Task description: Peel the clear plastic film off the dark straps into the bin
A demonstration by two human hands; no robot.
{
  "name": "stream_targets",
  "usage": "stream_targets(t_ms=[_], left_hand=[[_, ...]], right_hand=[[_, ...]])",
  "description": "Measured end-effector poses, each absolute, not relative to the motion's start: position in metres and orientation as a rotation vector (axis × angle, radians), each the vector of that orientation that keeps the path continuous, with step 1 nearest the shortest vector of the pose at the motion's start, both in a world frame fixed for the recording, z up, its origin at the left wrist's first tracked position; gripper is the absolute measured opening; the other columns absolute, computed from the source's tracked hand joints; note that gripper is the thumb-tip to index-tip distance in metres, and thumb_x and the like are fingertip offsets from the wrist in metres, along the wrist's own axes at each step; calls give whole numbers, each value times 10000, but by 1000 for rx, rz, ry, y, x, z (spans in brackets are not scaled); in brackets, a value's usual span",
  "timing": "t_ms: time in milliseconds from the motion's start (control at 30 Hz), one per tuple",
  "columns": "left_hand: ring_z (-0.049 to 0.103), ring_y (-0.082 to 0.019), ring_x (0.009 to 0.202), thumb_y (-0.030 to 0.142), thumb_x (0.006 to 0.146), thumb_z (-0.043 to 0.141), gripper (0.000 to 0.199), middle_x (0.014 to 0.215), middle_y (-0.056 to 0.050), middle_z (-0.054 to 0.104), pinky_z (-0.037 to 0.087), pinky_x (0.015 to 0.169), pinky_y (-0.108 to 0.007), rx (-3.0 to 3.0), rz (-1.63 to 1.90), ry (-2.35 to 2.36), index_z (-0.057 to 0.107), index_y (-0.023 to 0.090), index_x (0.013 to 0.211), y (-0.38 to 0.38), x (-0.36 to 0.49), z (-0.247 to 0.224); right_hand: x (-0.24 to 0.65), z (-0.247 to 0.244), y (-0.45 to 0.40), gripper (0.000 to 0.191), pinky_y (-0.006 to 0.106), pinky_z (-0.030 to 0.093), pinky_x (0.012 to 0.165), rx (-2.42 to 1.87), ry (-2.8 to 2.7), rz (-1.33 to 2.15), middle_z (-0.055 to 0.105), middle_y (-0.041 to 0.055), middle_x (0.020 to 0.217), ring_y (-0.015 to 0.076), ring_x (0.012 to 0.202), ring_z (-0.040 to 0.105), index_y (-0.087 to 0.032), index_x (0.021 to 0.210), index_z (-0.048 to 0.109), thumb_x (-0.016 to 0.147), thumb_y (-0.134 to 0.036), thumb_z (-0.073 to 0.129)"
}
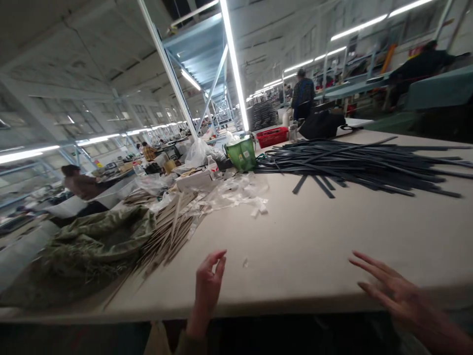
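My left hand (210, 281) is over the near edge of the pale table (314, 246), its thumb and index finger slightly apart and nothing visible between them. A small white scrap (245, 263) lies just right of it. Further right, my right hand (395, 288) has its fingers spread and holds nothing. Beyond the right hand, a heap of dark flat strips (362, 162) lies across the back of the table. Thin brown strips (172, 229) are piled to the left of my left hand, beside a crumpled olive cloth (107, 229).
A green bucket (242, 154) and a red basket (272, 136) stand at the back. Clear plastic scraps (236, 190) lie before the bucket, near a bottle (212, 167). A black bag (323, 124) sits behind the dark strips. Several people work at a distance, one standing (303, 93).
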State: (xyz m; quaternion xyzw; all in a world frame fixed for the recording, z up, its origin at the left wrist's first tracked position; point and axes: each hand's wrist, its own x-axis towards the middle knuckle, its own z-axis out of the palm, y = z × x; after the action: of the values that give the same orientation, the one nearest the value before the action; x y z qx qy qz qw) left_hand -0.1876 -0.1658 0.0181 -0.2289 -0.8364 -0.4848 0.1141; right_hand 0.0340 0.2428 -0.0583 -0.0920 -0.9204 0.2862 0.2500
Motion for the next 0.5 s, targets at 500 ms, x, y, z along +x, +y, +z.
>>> stream_targets(t_ms=[500], left_hand=[[262,-344,1472,288,747,790,862,1590,-207,300,208,1195,-474,-668,-394,-2905,357,124,1474,-129,-423,30]], right_hand=[[-218,-44,189,389,472,502,1037,-83,-2545,857,662,135,1297,301,1167,639,-194,1146,713,906,-370,463]])
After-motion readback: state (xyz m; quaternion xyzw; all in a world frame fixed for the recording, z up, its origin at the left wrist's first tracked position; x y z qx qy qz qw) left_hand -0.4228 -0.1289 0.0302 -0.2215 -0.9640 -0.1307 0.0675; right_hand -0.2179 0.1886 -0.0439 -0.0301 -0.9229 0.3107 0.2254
